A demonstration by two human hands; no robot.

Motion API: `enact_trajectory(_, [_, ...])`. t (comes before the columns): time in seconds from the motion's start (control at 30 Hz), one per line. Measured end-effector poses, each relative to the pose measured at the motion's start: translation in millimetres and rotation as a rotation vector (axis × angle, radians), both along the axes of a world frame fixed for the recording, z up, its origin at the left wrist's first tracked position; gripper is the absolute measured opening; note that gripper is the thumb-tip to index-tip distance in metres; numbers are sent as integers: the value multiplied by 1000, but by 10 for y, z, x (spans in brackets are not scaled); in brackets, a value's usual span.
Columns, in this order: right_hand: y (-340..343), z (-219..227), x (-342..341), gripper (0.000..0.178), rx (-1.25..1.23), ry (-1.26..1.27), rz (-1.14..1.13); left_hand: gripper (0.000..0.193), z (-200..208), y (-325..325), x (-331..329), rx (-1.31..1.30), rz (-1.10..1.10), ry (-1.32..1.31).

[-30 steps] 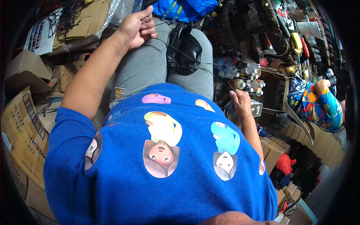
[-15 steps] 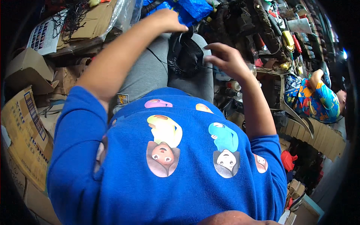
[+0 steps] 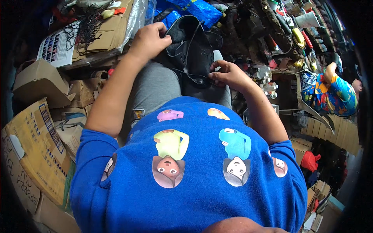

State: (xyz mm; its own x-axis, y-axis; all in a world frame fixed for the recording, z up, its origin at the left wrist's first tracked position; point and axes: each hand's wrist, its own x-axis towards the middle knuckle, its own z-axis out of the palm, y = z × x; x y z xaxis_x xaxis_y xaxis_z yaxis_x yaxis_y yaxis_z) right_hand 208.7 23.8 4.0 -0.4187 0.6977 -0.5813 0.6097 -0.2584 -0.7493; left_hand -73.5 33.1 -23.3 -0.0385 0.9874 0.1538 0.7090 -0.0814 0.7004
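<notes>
A black shoe (image 3: pixel 200 56) rests over my lap, its wide opening turned away from me and its flaps spread. My left hand (image 3: pixel 149 40) pinches the far left edge of its opening between thumb and fingers. On the near right side, my right hand (image 3: pixel 227 73) is closed at the shoe's edge, thumb against fingertips. A thin dark thread (image 3: pixel 176 70) crosses the near part of the shoe; whether my right fingers also hold it is hard to see.
Cardboard boxes (image 3: pixel 42 83) stand at the left, below a board (image 3: pixel 112 33) carrying tangled black cords (image 3: pixel 90 33). A blue plastic sheet (image 3: pixel 202 11) lies beyond the shoe. Tools and small bottles (image 3: pixel 268 83) crowd the right, where another person (image 3: pixel 334 93) sits in a colourful shirt.
Both hands were apart from the shoe with thread stretched to each side. Now the left has come down onto its edge, the right has moved in, and the shoe has opened out.
</notes>
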Motion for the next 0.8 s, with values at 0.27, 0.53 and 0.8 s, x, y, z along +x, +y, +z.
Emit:
enact_trajectory(0.27, [70,-273,-174,48,91,-107,173,21,-204,-73,-133,212,104,-66])
enact_trajectory(0.53, [52,-182,-333,34,228,-206,201,27,-231,101,-377,-55,-15,-207])
enact_trajectory(0.8, [251,-224,-353,36,508,-290,386,38,53,548,-284,-250,-85,207])
